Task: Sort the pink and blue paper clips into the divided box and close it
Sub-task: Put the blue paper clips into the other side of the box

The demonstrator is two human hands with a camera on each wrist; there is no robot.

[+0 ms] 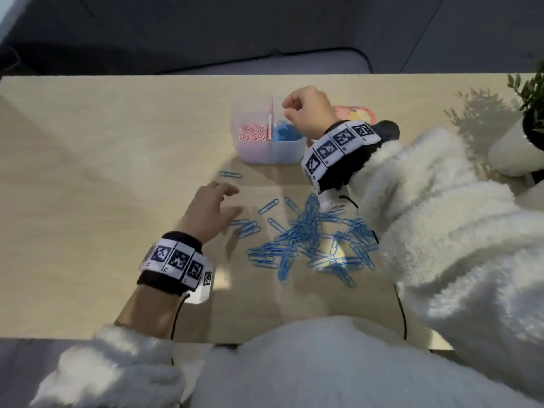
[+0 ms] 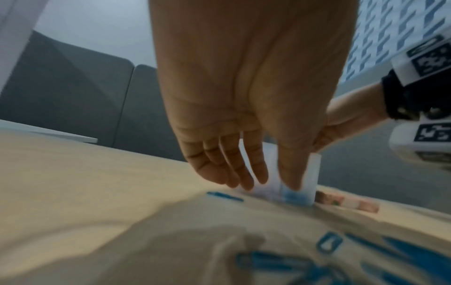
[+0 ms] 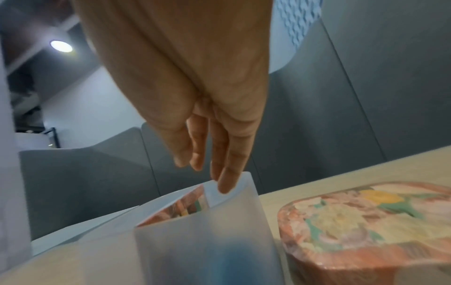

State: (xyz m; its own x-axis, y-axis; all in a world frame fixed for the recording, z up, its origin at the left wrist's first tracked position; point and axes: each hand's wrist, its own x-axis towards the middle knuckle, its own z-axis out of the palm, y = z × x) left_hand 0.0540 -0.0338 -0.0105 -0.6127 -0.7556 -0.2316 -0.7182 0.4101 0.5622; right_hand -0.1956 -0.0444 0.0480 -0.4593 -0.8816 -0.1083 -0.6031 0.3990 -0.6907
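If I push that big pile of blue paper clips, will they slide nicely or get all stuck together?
Probably both. The blue paper clips lie flat on the smooth table, so they should slide easily. In the heap they cross over each other, so some will likely hook together and drag along in clumps. They look thin and light.
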